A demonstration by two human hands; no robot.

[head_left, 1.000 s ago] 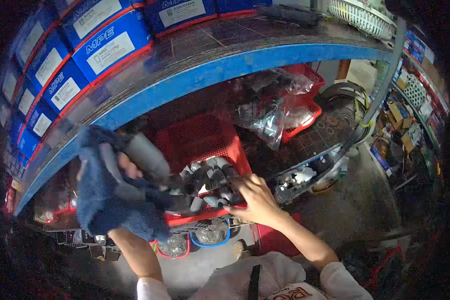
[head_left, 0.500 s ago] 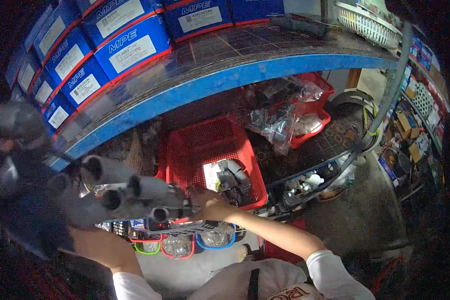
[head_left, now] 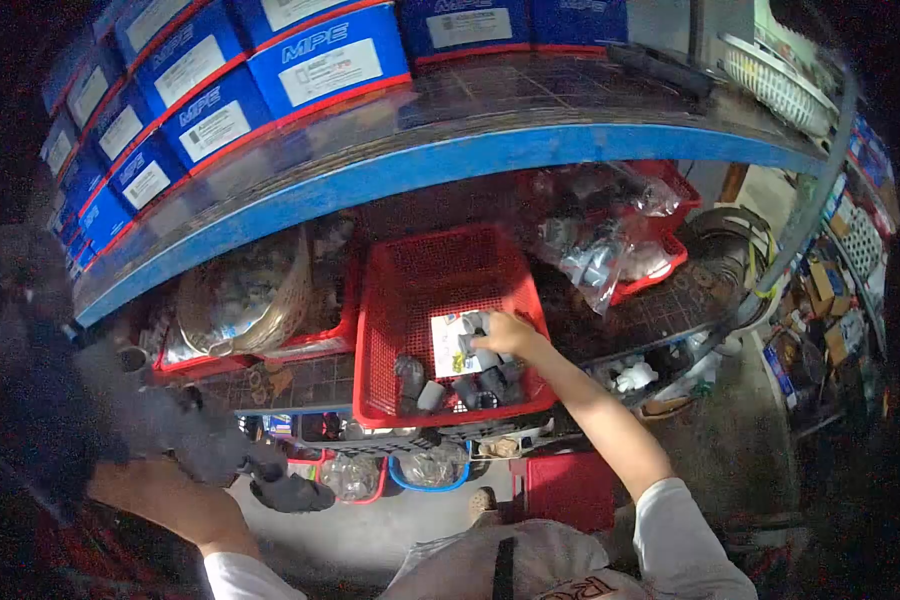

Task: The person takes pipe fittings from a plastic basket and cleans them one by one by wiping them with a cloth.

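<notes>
Picking from the red plastic mesh basket (head_left: 440, 262) needs firmness: right hand (head_left: 508, 335) seemingly pinches grey plastic tube (head_left: 472, 322), blurred left hand (head_left: 120, 485) I cannot tell.

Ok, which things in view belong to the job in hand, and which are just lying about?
Likely in the job:
red perforated plastic basket
grey tube-like pieces in it, by the right hand
blurred dark-grey bundle at the left forearm

Likely just lying about:
blue-and-red cardboard boxes
white slatted plastic basket
round beige basket
clear plastic bag
</notes>
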